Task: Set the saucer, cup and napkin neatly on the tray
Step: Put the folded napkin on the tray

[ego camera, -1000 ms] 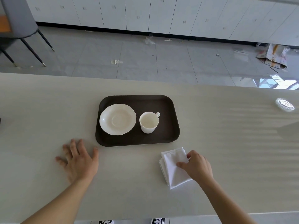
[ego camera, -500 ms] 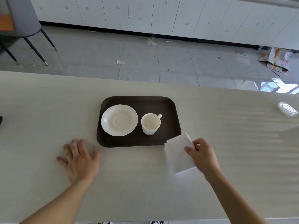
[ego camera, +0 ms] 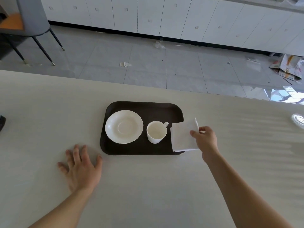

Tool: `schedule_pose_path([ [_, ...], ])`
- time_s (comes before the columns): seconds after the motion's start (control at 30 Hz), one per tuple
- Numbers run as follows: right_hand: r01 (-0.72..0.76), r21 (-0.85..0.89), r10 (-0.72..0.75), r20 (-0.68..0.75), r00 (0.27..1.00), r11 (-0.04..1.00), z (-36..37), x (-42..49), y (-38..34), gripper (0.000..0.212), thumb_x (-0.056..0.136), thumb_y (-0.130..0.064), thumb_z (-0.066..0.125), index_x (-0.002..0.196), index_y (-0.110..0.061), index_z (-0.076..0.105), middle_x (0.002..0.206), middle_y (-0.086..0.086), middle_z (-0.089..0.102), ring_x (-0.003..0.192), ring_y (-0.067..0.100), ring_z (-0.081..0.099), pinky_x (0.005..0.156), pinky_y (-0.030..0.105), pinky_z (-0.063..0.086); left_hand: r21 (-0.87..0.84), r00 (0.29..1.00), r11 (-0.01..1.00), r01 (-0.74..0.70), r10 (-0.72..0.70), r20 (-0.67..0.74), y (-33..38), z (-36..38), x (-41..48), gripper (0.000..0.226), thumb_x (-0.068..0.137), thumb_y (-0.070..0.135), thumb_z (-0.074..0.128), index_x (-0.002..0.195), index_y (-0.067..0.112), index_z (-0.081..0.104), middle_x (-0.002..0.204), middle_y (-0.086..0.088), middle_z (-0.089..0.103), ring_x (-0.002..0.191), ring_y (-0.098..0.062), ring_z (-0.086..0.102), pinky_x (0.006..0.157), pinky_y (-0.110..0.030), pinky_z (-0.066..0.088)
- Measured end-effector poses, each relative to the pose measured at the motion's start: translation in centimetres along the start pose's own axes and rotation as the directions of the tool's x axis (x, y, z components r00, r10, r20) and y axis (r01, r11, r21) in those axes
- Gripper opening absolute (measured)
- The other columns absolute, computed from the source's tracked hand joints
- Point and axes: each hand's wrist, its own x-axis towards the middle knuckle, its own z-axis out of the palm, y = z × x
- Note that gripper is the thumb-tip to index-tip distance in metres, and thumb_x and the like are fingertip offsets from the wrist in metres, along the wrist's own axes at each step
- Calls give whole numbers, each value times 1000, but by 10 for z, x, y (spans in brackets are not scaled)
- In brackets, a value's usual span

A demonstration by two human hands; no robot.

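Note:
A dark brown tray (ego camera: 148, 107) lies on the pale table. On its left part sits a white saucer (ego camera: 124, 126), and right of that stands a white cup (ego camera: 156, 134) with its handle pointing to the far right. My right hand (ego camera: 205, 139) pinches a folded white napkin (ego camera: 183, 137) by its right edge; the napkin hangs over the tray's right end, just right of the cup. My left hand (ego camera: 82, 168) rests flat on the table with fingers spread, near the tray's front left corner.
A small clear round lid (ego camera: 298, 120) lies at the table's far right. A dark object (ego camera: 2, 123) peeks in at the left edge. Beyond the table's far edge are the floor, a grey chair (ego camera: 32, 18) and white cabinets.
My right hand has lifted the napkin off the table and carried it up and forward, from in front of the tray to over the tray's right end. My left hand has stayed put.

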Motion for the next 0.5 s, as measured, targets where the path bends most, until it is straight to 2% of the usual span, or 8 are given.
schedule_pose_path([
  [0.17, -29, 4, 29, 44, 999, 1000, 7, 0, 19, 20, 86, -16, 69, 102, -18, 56, 93, -5, 63, 79, 12, 59, 58, 28, 42, -1, 1000, 1000, 9, -9, 7, 1, 0, 0, 73, 83, 58, 34, 142, 15, 37, 158, -11, 28, 149, -35, 12, 115, -62, 4],
  [0.33, 17, -76, -12, 65, 998, 997, 13, -2, 26, 20, 86, -16, 67, 100, -21, 54, 94, -3, 63, 80, 11, 58, 58, 29, 44, 6, 1000, 1000, 20, -20, 16, 1, 0, 0, 66, 89, 48, 54, 143, 14, 37, 158, -10, 27, 149, -35, 12, 116, -64, 6],
  [0.43, 36, -157, -22, 90, 996, 987, 16, -2, 25, 22, 85, -18, 66, 103, -21, 54, 98, -1, 63, 82, 16, 59, 63, 33, 48, 1, 1000, 1000, 16, -16, 10, 1, -1, -1, 69, 86, 55, 43, 142, 14, 37, 158, -10, 27, 149, -35, 12, 115, -63, 5],
  [0.5, 77, -260, -55, 93, 994, 963, 16, -1, 25, 31, 83, -20, 66, 112, -19, 55, 103, 1, 63, 89, 23, 60, 72, 38, 51, -3, 1000, 1000, 14, -14, 7, 1, -1, 0, 74, 82, 58, 36, 142, 14, 37, 158, -10, 27, 149, -35, 12, 115, -62, 4],
])
